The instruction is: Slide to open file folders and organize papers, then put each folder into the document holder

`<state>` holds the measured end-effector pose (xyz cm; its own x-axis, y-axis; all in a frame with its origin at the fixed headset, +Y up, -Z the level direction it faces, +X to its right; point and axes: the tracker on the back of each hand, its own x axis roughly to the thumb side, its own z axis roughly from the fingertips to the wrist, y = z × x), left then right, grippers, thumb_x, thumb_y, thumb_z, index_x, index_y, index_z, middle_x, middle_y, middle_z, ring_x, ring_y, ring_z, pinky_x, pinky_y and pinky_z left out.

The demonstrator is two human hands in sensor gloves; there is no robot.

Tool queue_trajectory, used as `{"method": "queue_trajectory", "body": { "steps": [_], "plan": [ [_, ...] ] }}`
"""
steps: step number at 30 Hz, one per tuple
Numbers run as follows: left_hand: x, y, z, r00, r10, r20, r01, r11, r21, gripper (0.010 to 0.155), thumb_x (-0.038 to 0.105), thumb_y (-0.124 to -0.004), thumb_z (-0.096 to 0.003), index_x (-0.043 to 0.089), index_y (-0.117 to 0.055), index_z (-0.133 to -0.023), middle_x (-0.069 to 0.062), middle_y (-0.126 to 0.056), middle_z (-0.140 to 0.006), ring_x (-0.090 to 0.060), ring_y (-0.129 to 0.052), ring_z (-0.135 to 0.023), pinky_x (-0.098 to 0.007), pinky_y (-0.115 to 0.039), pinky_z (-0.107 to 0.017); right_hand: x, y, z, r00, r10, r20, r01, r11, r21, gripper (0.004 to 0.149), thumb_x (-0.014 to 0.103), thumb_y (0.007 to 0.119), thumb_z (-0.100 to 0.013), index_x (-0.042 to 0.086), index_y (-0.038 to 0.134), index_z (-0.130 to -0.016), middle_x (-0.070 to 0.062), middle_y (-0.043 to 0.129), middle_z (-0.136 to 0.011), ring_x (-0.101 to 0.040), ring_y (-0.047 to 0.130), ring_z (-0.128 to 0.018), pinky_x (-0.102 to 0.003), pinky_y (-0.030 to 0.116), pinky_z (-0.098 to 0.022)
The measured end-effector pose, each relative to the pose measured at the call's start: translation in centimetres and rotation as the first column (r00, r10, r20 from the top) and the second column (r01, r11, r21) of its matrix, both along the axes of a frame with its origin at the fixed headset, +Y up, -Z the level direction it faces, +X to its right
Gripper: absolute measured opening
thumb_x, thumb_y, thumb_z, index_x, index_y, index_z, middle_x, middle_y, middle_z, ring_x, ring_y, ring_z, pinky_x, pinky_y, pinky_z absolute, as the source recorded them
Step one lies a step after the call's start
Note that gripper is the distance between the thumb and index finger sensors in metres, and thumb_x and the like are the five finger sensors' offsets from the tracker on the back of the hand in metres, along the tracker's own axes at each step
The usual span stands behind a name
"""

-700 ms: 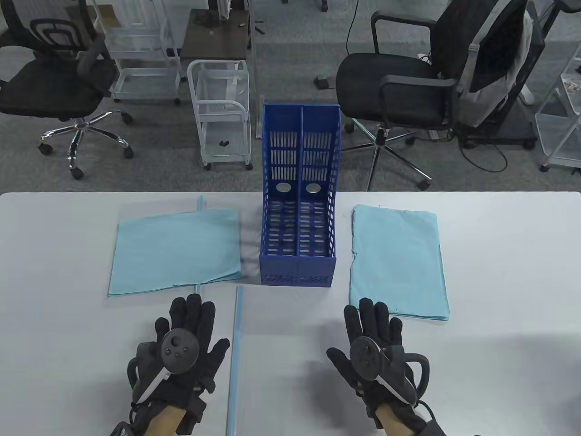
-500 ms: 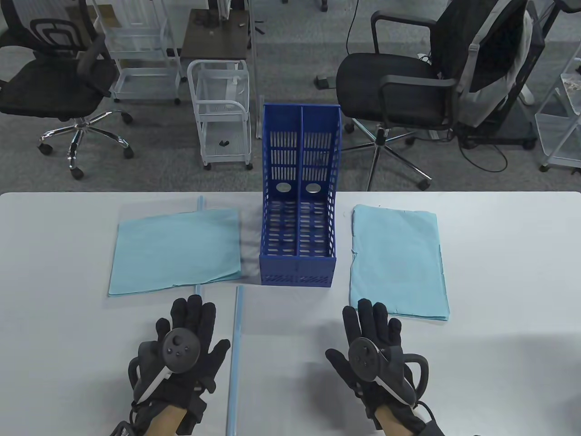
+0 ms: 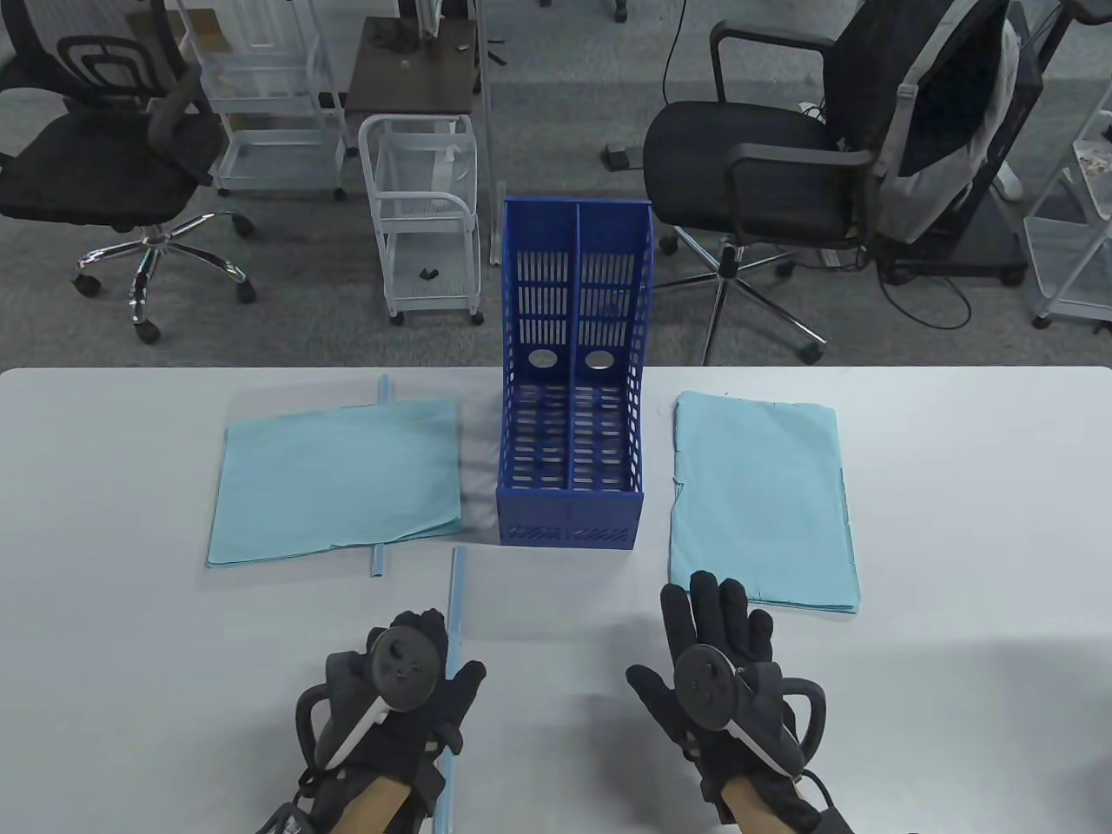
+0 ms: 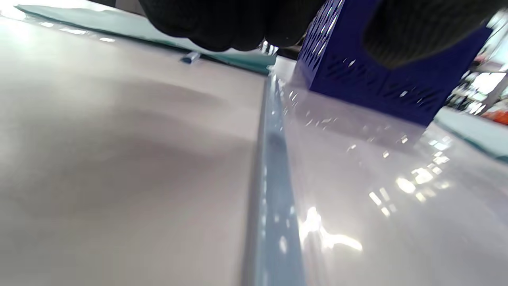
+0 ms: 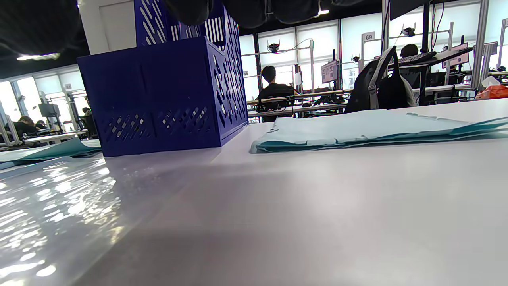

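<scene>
A clear file folder (image 3: 556,695) lies near me, its light-blue slide bar (image 3: 455,591) along its left edge. My left hand (image 3: 439,647) hovers astride that bar with bent fingers (image 4: 238,24) and the thumb on the bar's right; a gap shows under them. My right hand (image 3: 695,634) lies flat with straight fingers at the folder's right part. The blue two-slot document holder (image 3: 569,508) stands mid-table. A second folder's slide bar (image 3: 380,560) pokes out from under the left stack of blue papers (image 3: 334,478). Another blue paper stack (image 3: 760,499) lies to the right.
The white table (image 3: 973,521) ends at a far edge just behind the holder. Beyond it stand office chairs (image 3: 764,165) and white wire carts (image 3: 426,217). In the right wrist view, people sit at distant desks.
My left hand has moved right and slightly toward me, from flat on the table to over the near folder's slide bar, and its fingers have bent. The right hand has barely moved.
</scene>
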<state>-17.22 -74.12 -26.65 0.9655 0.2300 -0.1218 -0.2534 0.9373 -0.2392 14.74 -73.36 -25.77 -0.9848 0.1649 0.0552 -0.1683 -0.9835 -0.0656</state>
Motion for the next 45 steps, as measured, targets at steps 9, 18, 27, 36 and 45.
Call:
{"method": "queue_trajectory", "body": {
  "steps": [9,18,27,36,45],
  "plan": [
    [1.8,-2.0,-3.2,0.957,-0.233,-0.171,0.173,0.935,-0.311,0.07,0.059,-0.084,-0.0435,0.021,-0.069,-0.101,-0.005,-0.076,-0.097,-0.025,-0.087,-0.075,-0.038,-0.081,-0.053,-0.2,0.0,0.0,1.0,0.0,-0.01,0.0,1.0,-0.018,0.087,0.075,0.068,-0.035,0.036,0.035,-0.106,-0.001,0.03,-0.119,-0.036,0.033,-0.109,-0.058,0.035,-0.075],
    [2.2,-1.9,-4.9,0.924,-0.233,-0.303,0.083,0.896,-0.435,0.06,0.05,-0.088,-0.0419,0.018,-0.076,-0.091,-0.005,-0.083,-0.084,-0.023,-0.092,-0.064,-0.037,-0.083,-0.045,-0.3,-0.1,0.0,1.0,0.001,-0.011,-0.001,1.0,-0.023,0.087,0.075,0.068,-0.035,0.036,0.035,-0.106,-0.001,0.03,-0.119,-0.036,0.033,-0.109,-0.058,0.035,-0.075],
    [0.2,-2.1,-3.6,0.944,-0.021,-0.328,-0.077,0.956,-0.282,0.052,0.051,-0.089,-0.0391,0.02,-0.088,-0.08,-0.003,-0.093,-0.069,-0.019,-0.099,-0.049,-0.036,-0.087,-0.034,-0.4,0.2,0.4,1.0,-0.016,-0.017,0.016,1.0,-0.013,0.087,0.075,0.068,-0.035,0.035,0.035,-0.106,-0.001,0.03,-0.119,-0.036,0.035,-0.109,-0.058,0.036,-0.075],
    [-2.5,-0.3,-1.1,0.964,0.255,-0.076,-0.258,0.965,-0.035,0.048,0.044,-0.091,-0.0402,0.021,-0.088,-0.082,-0.006,-0.094,-0.074,-0.024,-0.099,-0.055,-0.04,-0.086,-0.039,-0.2,-0.2,0.1,0.984,-0.173,-0.029,0.173,0.985,-0.011,0.088,0.073,0.07,-0.035,0.034,0.036,-0.105,-0.001,0.036,-0.118,-0.035,0.041,-0.108,-0.055,0.04,-0.076],
    [1.6,2.5,2.1,0.866,0.109,0.487,-0.266,0.927,0.264,0.044,0.04,-0.089,-0.0425,0.031,-0.086,-0.085,-0.002,-0.089,-0.083,-0.024,-0.094,-0.062,-0.04,-0.083,-0.045,1.0,-0.4,-0.6,0.845,-0.532,-0.059,0.533,0.846,-0.01,0.094,0.071,0.077,-0.032,0.032,0.03,-0.103,0.002,0.041,-0.116,-0.031,0.051,-0.107,-0.052,0.049,-0.076]
  ]
}}
